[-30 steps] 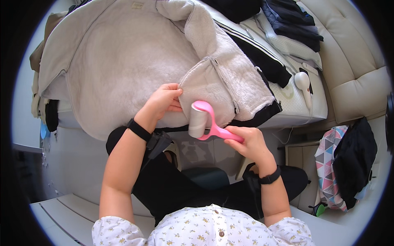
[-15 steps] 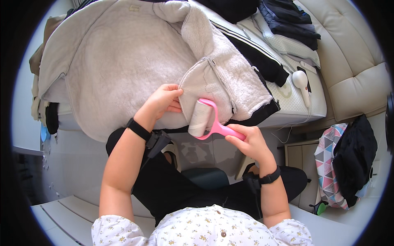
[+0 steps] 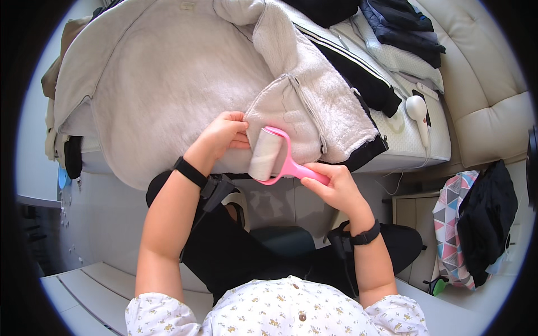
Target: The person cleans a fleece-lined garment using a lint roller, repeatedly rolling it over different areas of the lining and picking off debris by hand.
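Note:
A cream fleece-lined jacket [image 3: 179, 84] lies spread with its lining up across the bed edge in front of me. My left hand [image 3: 223, 134] pinches the edge of its front panel, near the zipper. In my right hand [image 3: 336, 187] is the pink handle of a lint roller [image 3: 267, 154]. The roller's whitish cylinder rests against the lower corner of that panel, just right of my left fingers. Dark hairs or threads show on the panel's surface above the roller.
Black striped trousers [image 3: 358, 73] lie beyond the jacket's right side. A white handheld device [image 3: 416, 109] with a cord sits near the bed's right end. Folded dark clothes [image 3: 400, 31] are stacked at the back right. A triangle-patterned bag [image 3: 448, 224] and black cloth [image 3: 487, 213] stand at right.
The lint roller and my right hand have shifted slightly left and upward along the jacket panel. My left hand keeps its pinch on the edge. The whole view has shifted a little.

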`<act>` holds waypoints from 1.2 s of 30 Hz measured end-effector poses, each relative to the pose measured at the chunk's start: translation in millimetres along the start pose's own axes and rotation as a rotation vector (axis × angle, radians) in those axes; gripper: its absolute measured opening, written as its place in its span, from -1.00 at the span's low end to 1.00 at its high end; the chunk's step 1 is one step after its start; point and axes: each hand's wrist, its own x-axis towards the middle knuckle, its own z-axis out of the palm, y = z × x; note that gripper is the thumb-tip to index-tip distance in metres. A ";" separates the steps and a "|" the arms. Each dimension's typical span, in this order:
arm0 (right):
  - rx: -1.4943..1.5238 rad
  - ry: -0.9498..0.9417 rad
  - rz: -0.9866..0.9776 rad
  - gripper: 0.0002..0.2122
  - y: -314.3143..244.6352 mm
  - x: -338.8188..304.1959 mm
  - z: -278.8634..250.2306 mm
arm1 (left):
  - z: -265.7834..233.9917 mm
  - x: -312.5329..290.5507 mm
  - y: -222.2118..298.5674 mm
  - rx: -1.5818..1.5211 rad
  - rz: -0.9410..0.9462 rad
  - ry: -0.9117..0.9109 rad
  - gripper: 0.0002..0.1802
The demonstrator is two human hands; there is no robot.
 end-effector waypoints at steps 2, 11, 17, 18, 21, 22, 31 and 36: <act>-0.067 -0.024 0.058 -0.70 4.5 -12.8 -9.3 | 2.3 -0.2 -2.8 0.007 -0.019 0.007 -0.76; -0.043 0.035 0.156 -0.69 6.5 -48.0 -38.7 | 5.4 -2.1 0.6 0.025 -0.023 0.020 -0.76; 0.024 0.060 0.235 -0.72 -0.2 -79.2 -77.4 | 6.4 -3.5 1.3 -0.013 -0.001 0.027 -0.76; 0.025 0.059 0.262 -0.72 -4.3 -86.2 -89.3 | 4.9 -5.9 1.7 -0.005 0.002 0.034 -0.76; 0.064 0.141 0.361 -0.77 -20.1 -109.1 -122.5 | 8.9 -13.2 8.9 0.049 0.005 0.040 -0.75; 0.121 0.228 0.354 -0.78 -21.2 -112.6 -127.3 | 11.4 -14.0 9.8 0.099 -0.002 0.045 -0.74; 0.450 0.319 0.234 -0.73 3.8 7.5 -82.6 | 40.3 -23.8 11.0 0.411 0.494 0.122 -0.42; 0.271 0.319 0.332 -0.72 34.8 12.1 -63.5 | 37.1 -9.7 7.0 0.884 0.661 0.114 -0.31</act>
